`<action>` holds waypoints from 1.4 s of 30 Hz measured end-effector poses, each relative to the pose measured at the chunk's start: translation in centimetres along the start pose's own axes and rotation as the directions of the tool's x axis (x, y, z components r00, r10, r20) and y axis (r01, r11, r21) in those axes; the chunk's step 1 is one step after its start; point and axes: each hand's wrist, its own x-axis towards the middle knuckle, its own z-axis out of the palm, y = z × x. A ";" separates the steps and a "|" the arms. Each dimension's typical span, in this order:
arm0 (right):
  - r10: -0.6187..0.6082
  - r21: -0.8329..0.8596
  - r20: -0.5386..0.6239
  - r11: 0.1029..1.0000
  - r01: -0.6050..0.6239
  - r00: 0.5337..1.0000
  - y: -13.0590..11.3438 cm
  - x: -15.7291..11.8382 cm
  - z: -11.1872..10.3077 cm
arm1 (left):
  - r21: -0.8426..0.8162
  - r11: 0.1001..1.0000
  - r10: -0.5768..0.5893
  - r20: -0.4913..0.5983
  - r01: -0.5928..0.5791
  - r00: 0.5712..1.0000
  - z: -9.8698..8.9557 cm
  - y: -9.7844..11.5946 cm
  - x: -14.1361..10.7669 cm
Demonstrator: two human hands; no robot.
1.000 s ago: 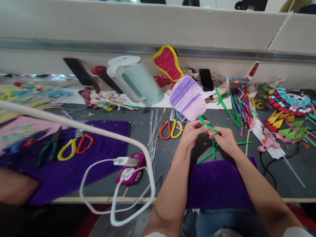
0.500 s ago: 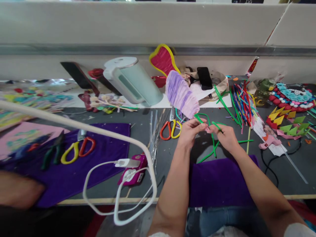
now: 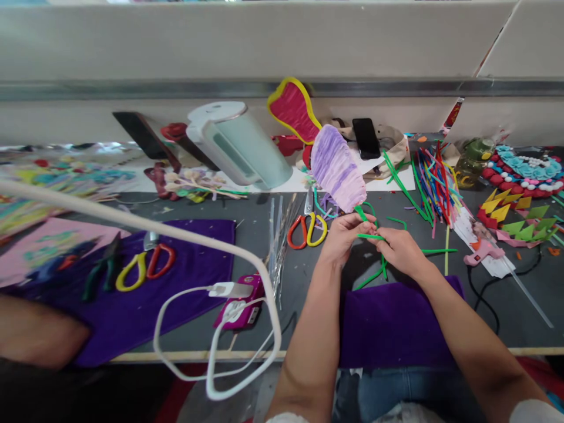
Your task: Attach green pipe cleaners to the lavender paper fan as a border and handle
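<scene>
A purple and pink fuzzy petal [image 3: 337, 167] on a green-wrapped stem rises from my left hand [image 3: 346, 235], whose fingers are closed around the stem's lower part. My right hand [image 3: 399, 249] pinches a green pipe cleaner [image 3: 371, 237], which lies across the stem close to the left fingertips. The hands are nearly touching. Under and beyond them, more green pipe cleaners [image 3: 370, 277] lie on the dark table. A folded purple cloth [image 3: 396, 326] is below my forearms. Just left of the petal's base lie scissors [image 3: 307, 226] with orange and yellow handles.
A pale green kettle-like container [image 3: 247, 147] leans at the back. A white cable [image 3: 264, 282] loops over the left front near a magenta power block [image 3: 240, 305]. On the right are bundled pipe cleaners [image 3: 434, 182] and a pink glue gun [image 3: 484, 252]. Another person's arm [image 3: 39, 332] rests at left.
The petal has shifted right and slightly down. My right hand has come closer to the left, bringing the green pipe cleaner across the stem.
</scene>
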 end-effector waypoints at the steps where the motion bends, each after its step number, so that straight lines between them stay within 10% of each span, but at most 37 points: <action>1: 0.008 0.018 0.026 1.000 -0.009 1.000 0.0 0.0 0.0 | 0.006 1.000 0.001 0.000 -0.001 1.000 -0.1 -0.1 0.1; 34: 0.009 0.191 0.009 0.982 -0.010 1.000 0.2 -0.1 0.8 | 0.057 0.998 -0.015 -0.012 0.016 1.000 -0.7 -0.4 0.1; 42: 0.196 0.409 0.073 0.888 -0.208 0.978 0.9 0.3 1.0 | 0.063 0.998 -0.022 -0.012 0.022 1.000 -0.6 -0.3 0.0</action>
